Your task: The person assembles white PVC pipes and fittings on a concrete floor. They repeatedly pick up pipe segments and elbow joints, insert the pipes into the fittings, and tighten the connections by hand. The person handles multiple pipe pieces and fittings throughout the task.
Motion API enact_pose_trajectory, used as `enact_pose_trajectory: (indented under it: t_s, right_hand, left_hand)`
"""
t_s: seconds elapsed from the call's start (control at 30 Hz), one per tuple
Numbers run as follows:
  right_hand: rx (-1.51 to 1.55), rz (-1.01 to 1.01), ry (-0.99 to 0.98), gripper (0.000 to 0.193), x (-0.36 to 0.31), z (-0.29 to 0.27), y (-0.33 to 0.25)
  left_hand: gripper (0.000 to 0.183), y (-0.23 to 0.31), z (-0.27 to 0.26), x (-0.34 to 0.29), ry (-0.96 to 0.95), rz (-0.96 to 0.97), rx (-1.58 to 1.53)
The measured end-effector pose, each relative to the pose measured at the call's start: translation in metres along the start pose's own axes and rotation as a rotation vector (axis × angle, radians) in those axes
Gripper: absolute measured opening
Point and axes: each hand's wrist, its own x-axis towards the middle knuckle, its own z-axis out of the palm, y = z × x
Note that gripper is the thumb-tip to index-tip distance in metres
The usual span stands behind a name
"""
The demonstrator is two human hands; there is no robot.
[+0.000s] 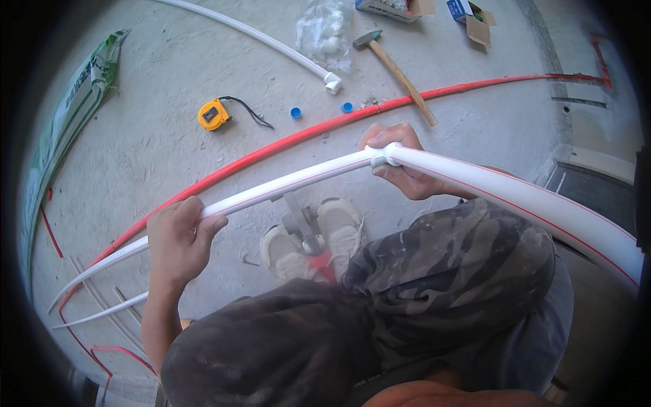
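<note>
My left hand (pixel 178 237) is wrapped round a white plastic pipe (pixel 291 182) with a thin red stripe. That pipe runs up to a white pipe fitting (pixel 382 155), where a second white striped pipe (pixel 529 197) joins from the right. My right hand (pixel 411 182) is closed round the fitting, its thumb and fingers showing above and below it. The pipes meet there at a slight angle, as the picture bends them. Beneath the left pipe, between my shoes (pixel 342 224), stands a metal tool (pixel 302 222) with a red part, partly hidden.
A red pipe (pixel 285 141) crosses the floor. Beyond it lie a yellow tape measure (pixel 213 115), two blue caps (pixel 296 112), a hammer (pixel 400 76), a white pipe with an elbow (pixel 271 45), a bag of fittings (pixel 325 34) and boxes (pixel 469 20). Green-white packaging (pixel 74 108) lies left.
</note>
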Motion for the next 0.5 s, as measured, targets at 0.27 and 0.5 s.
enact_pose_trajectory:
  t_s: [0.27, 0.5]
  right_hand:
    - [-0.04, 0.044, 0.026, 0.053, -0.009, -0.004, -0.005]
    - [-0.031, -0.023, 0.022, 0.058, -0.003, -0.005, -0.002]
  left_hand:
    - [0.06, -0.002, 0.01, 0.009, -0.002, 0.011, -0.047]
    - [0.059, 0.002, 0.005, 0.003, 0.019, 0.006, -0.023]
